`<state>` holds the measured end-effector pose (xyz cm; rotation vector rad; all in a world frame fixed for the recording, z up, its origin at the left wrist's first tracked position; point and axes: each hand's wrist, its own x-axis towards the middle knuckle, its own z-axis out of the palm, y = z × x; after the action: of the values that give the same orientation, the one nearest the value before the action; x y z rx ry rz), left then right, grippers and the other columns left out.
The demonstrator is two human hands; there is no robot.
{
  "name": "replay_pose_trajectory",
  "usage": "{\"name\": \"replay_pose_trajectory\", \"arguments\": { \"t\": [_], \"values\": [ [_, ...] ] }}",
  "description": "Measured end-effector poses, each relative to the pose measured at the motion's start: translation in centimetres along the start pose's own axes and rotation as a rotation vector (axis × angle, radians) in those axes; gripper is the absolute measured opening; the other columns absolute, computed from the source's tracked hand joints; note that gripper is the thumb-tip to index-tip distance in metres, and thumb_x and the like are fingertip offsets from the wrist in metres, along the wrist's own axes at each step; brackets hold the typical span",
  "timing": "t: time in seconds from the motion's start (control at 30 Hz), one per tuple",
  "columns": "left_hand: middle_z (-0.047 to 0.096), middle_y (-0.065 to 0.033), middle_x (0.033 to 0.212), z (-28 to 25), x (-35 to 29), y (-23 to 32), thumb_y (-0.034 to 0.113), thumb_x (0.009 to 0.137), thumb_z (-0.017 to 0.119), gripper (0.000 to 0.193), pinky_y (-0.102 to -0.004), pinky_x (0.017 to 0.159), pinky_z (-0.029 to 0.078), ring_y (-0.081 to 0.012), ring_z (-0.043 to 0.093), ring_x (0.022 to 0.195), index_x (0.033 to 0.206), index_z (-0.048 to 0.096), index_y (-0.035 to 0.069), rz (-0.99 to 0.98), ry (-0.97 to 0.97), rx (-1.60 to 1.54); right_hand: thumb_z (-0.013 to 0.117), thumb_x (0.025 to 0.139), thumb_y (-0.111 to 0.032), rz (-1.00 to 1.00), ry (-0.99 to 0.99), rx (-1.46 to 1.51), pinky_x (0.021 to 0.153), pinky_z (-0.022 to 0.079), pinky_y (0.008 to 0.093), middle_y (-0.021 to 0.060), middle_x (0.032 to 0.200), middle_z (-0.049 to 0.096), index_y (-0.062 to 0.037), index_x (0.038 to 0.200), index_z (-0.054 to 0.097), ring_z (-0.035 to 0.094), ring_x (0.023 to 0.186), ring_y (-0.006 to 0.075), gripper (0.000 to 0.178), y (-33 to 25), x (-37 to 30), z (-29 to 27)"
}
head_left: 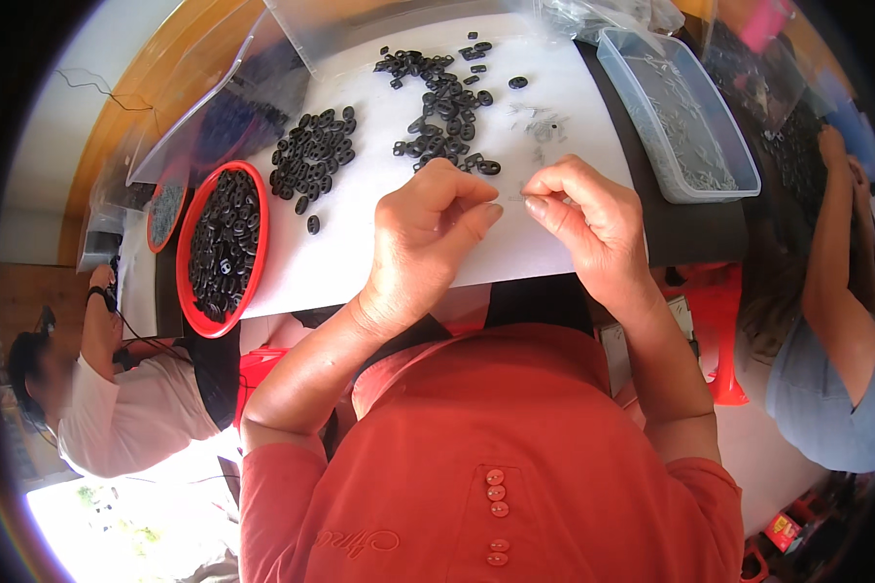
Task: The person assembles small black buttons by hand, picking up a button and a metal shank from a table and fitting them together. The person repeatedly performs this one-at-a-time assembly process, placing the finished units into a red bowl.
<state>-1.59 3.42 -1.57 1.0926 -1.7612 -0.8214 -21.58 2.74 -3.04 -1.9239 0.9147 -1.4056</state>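
My left hand (426,238) and my right hand (598,231) are held close together over the near part of a white work surface (350,243). Thumb and index finger are pinched on each, the tips a short gap apart. Whatever either pinch holds is too small to make out. Just beyond the left fingertips lies a long heap of small black oval pieces with holes (447,112). A second heap of such pieces (311,151) is farther left. Beyond the right hand, thin small metallic bits (544,126) are scattered on the white surface.
A red basin (209,325) full of black pieces stands at the left edge. On the right is a clear plastic box (715,195) with thin metallic pieces. Clear plastic panels (199,121) rise at the far left. Co-workers sit at left (136,408) and right (826,360).
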Motion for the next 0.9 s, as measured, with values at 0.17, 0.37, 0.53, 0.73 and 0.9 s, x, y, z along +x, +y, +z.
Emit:
{"name": "replay_pose_trajectory", "arguments": {
  "t": [0.17, 0.37, 0.53, 0.73, 0.9],
  "values": [
    [0.062, -0.0051, 0.08, 0.0, 0.1, 0.0, 0.004, 0.086, 0.074, 0.011, -0.0246, 0.063, 0.049, -0.0098, 0.058, 0.07, 0.095, 0.068, 0.0, 0.13, -0.041, 0.028, 0.065, 0.089, 0.004, 0.032, -0.022, 0.057, 0.062, 0.047, 0.0273, 0.0075, 0.079, 0.06, 0.001, 0.09, 0.06, 0.057, 0.067, 0.0142, 0.006, -0.6, -0.2, 0.6],
    [0.061, -0.0045, 0.073, -0.1, 0.4, 1.4, 0.004, 0.085, 0.074, 0.011, -0.0246, 0.061, 0.048, -0.0094, 0.057, 0.066, 0.089, 0.066, -0.002, -0.42, -0.089, -0.265, 0.065, 0.09, 0.003, -0.011, 0.035, -0.011, 0.061, 0.046, 0.0267, 0.0068, 0.078, 0.061, 0.0011, 0.091, 0.061, 0.056, 0.067, 0.0137, 0.005, -0.2, -0.4, 0.1],
    [0.062, -0.0056, 0.072, 1.5, 0.9, 0.2, 0.004, 0.083, 0.074, 0.01, -0.0264, 0.057, 0.047, -0.0108, 0.057, 0.063, 0.085, 0.066, -0.002, -0.15, 0.055, -0.034, 0.067, 0.091, 0.001, 0.027, 0.134, -0.05, 0.062, 0.047, 0.026, 0.0061, 0.079, 0.062, 0.0006, 0.092, 0.062, 0.057, 0.066, 0.0124, 0.005, 0.7, -0.4, -1.0],
    [0.063, -0.0066, 0.074, 2.7, 2.2, -1.2, 0.002, 0.082, 0.074, 0.009, -0.028, 0.057, 0.047, -0.011, 0.057, 0.063, 0.084, 0.066, -0.002, 0.036, 0.066, 0.147, 0.067, 0.089, 0.002, 0.007, 0.124, -0.054, 0.06, 0.046, 0.0281, 0.0077, 0.078, 0.061, 0.0004, 0.09, 0.062, 0.058, 0.064, 0.0156, 0.006, 1.3, -0.5, -0.8],
    [0.062, -0.0023, 0.075, 1.0, -0.2, 1.2, 0.005, 0.088, 0.07, 0.007, -0.0257, 0.059, 0.046, -0.008, 0.055, 0.066, 0.089, 0.067, -0.001, -0.224, -0.056, -0.092, 0.065, 0.087, 0.004, -0.136, 0.051, -0.166, 0.057, 0.044, 0.0318, 0.0087, 0.076, 0.057, 0.0001, 0.092, 0.062, 0.055, 0.064, 0.0201, 0.007, 0.2, -1.3, -0.8]
  ]
}}
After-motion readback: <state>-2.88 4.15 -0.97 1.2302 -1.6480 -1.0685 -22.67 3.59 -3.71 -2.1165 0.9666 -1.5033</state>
